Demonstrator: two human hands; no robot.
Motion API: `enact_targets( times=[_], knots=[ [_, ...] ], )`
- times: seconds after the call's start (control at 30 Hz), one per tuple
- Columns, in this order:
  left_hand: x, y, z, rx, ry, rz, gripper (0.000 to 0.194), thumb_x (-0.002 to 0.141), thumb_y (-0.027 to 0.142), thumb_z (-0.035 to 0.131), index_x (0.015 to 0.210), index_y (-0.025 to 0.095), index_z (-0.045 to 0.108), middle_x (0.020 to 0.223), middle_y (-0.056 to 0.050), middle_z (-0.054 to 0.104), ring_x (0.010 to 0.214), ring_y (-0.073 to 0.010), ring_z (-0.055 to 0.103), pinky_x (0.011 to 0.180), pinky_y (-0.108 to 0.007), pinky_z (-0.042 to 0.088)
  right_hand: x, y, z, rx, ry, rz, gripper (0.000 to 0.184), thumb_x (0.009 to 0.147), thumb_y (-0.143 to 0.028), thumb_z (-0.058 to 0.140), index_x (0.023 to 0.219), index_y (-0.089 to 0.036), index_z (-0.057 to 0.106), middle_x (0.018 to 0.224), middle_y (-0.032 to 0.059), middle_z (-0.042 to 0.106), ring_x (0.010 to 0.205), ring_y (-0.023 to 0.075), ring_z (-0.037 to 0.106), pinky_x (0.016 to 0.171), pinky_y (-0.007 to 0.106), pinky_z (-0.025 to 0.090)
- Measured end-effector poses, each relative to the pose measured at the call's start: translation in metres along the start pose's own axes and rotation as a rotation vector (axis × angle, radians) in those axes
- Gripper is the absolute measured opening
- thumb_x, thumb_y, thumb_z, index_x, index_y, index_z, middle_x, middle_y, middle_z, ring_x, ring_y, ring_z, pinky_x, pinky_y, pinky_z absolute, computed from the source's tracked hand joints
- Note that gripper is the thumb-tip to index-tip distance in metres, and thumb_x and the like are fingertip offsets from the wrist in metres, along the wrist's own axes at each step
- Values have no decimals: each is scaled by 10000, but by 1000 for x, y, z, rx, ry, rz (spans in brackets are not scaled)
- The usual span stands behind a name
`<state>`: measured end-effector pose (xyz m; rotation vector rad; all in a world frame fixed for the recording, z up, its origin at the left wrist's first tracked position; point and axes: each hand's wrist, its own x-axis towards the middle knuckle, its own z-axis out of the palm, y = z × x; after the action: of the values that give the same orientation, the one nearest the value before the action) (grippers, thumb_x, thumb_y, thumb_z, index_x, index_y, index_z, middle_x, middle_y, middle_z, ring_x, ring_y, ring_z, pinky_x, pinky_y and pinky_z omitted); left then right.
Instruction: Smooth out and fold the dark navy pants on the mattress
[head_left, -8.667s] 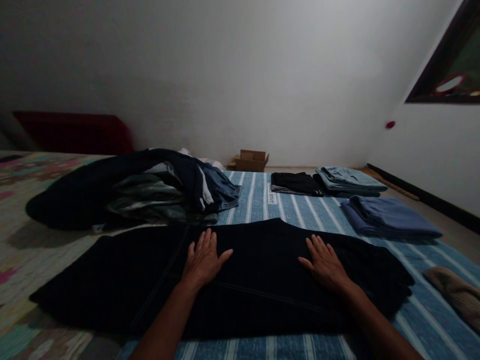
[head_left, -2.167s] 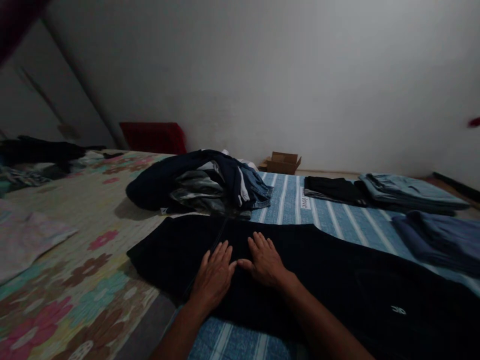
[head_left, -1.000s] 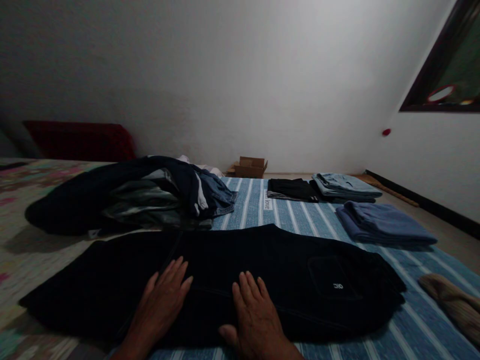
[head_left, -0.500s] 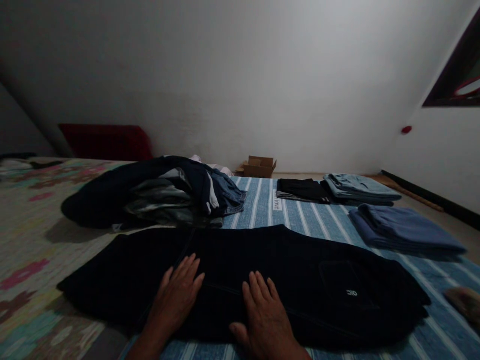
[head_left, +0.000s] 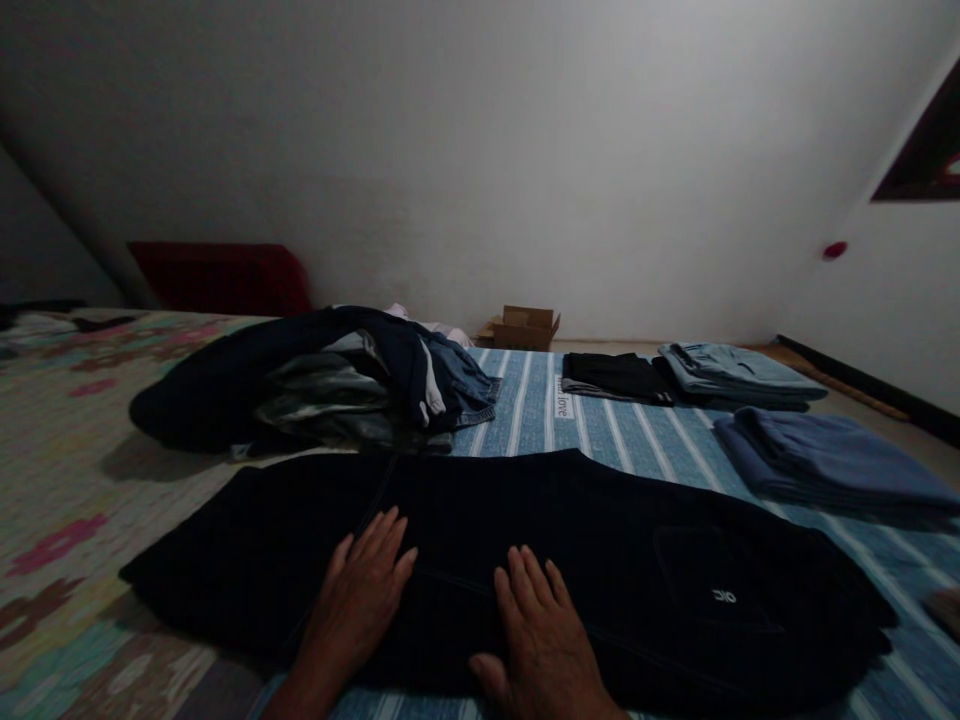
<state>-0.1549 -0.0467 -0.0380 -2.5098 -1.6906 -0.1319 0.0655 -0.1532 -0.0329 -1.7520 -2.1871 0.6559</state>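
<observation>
the left hand (head_left: 356, 600) and right hand (head_left: 536, 635) lay open and flat, fingers spread, pressing on a dark knit garment (head_left: 480, 590) without gripping it. the garment formed a soft, matte, flattened shape, its long axis running sideways across the view. a stitched seam crossed it, and a patch pocket (head_left: 709, 580) with small white lettering sat right of the hands. it lay across a floral quilt (head_left: 67, 500) and a blue striped bedcover (head_left: 525, 400). beyond it were a crumpled clothing heap (head_left: 322, 385) and folded denim stacks (head_left: 731, 370). a cardboard box (head_left: 525, 330) stood farthest, by the wall.
</observation>
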Motion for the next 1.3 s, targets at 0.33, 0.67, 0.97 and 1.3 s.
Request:
enact_targets(
  times=[0.33,0.67,0.97,1.3],
  knots=[
    [-2,-2,6,-37,55,-3,460,877,351,331,1249,168,531,1364,-90,472,1281,-239,401,1041,-474,295,1,0,5,-77,-16,18,784,843,-649,360,1414,-117,285,1472,157,130,1360,299,64,1100,505,97],
    [-3,-7,16,-22,120,19,458,884,371,349,1258,170,520,1351,-88,487,1259,-242,431,1028,-475,317,2,1,5,-114,-31,17,773,848,-656,331,1412,-129,291,1469,142,137,1357,295,77,1091,502,118],
    [-4,-9,18,-31,123,36,463,891,391,348,1259,169,517,1362,-83,473,1265,-242,423,1026,-478,326,3,4,15,-159,30,5,746,846,-645,359,1401,-147,329,1460,142,176,1351,303,120,1084,517,167],
    [-8,0,7,-62,20,-27,456,900,368,342,1280,168,493,1394,-77,434,1295,-232,382,1053,-491,296,6,20,28,-184,-15,-18,710,836,-598,426,1395,-170,338,1450,129,167,1337,326,143,1061,554,220]
  ],
)
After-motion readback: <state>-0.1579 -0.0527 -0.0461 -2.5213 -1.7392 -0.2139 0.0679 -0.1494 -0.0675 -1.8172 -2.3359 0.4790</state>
